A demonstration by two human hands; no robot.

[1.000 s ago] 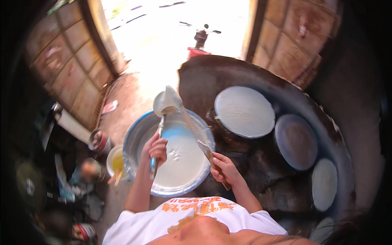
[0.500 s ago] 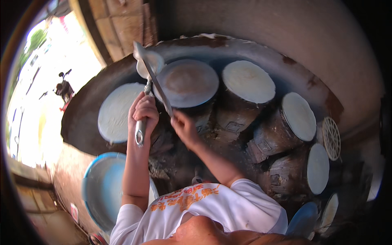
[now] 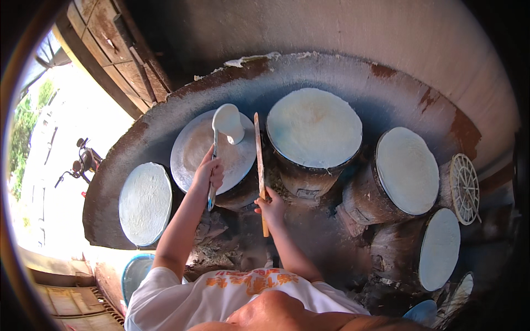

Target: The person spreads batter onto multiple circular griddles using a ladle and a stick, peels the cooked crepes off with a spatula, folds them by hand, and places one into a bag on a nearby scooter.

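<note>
My left hand (image 3: 211,172) grips the handle of a metal ladle (image 3: 223,113) over a round griddle (image 3: 187,160) with a brownish, dusty surface. White batter spills from the ladle onto the griddle's upper right. My right hand (image 3: 269,204) is closed on a long flat wooden spreader (image 3: 259,149), held upright in the picture beside that griddle's right edge. Round sheets of white batter cover the griddles to either side, one at the left (image 3: 145,203) and one at the upper middle (image 3: 313,124).
More batter-covered drum stoves (image 3: 407,171) curve down the right, with a round slatted rack (image 3: 464,187). A curved stained ledge (image 3: 364,83) runs behind the stoves. A blue-rimmed basin (image 3: 138,270) is at lower left. A scooter (image 3: 83,163) stands in the bright doorway.
I have turned from the basin toward the stoves. The ladle has come down over the bare griddle and is releasing batter. The spreader has swung away from the ladle to its right.
</note>
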